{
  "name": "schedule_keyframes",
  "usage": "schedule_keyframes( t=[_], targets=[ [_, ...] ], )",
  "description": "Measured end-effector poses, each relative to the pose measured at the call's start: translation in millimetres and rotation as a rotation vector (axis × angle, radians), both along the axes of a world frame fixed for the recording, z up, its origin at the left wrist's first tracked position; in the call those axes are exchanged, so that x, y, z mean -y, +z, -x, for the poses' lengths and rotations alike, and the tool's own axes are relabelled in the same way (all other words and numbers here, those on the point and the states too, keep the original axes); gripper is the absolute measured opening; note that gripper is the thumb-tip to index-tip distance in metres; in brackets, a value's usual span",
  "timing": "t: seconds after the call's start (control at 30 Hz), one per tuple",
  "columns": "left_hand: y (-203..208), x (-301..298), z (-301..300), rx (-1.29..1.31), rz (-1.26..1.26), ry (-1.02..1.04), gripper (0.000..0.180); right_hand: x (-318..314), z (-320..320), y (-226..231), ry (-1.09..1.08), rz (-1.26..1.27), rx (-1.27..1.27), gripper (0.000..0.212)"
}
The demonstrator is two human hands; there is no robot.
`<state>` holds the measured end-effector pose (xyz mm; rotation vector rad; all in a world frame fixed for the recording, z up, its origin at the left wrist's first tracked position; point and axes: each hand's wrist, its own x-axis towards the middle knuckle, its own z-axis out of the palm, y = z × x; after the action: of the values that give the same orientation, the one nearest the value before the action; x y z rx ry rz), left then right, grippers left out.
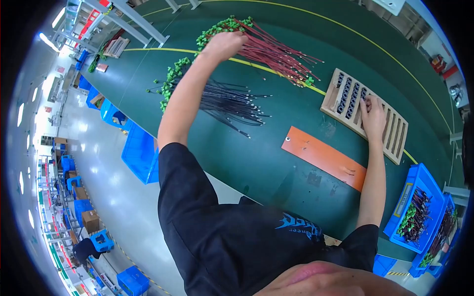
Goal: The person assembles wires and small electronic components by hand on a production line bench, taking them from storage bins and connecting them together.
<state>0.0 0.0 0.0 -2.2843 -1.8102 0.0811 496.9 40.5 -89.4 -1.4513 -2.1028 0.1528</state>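
Observation:
At the far side of the table lies a spread bundle of red cables point(276, 52) with green connectors at their left ends. My left hand point(224, 46) reaches onto the connector end, its fingers curled down and closed on the red cables; how many they grip is hidden. A bundle of black cables point(222, 101), also with green connectors, rests nearer, beside my left forearm. On the right stands a slotted wooden rack point(390, 128) with black ring-shaped parts point(349, 98) in rows in its left part. My right hand point(374, 118) pinches at one of these rings.
An orange board point(323, 158) with small dark pieces on it lies in front of me. Blue bins point(414, 212) filled with cables stand at the right edge, and another blue bin point(140, 153) sits beyond the left edge. Grey metal posts point(140, 24) rise at the far left.

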Motion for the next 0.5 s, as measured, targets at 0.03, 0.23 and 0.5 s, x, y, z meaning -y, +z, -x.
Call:
schedule_keyframes(
  t=[0.03, 0.23, 0.5],
  targets=[
    [-5.6, -19.9, -8.2, 0.050, -0.008, -0.055, 0.029, 0.6, -6.6, 5.8, -0.001, -0.019, -0.014, 0.022],
    [-34.7, -72.5, -30.4, 0.260, 0.053, -0.154, 0.009, -13.7, -27.3, 17.8, 0.001, -0.060, -0.028, 0.023],
    [35.2, -63.8, -37.1, 0.503, -0.187, -0.038, 0.014, -37.4, -43.1, 35.6, -0.066, 0.062, -0.273, 0.024]
  ],
)
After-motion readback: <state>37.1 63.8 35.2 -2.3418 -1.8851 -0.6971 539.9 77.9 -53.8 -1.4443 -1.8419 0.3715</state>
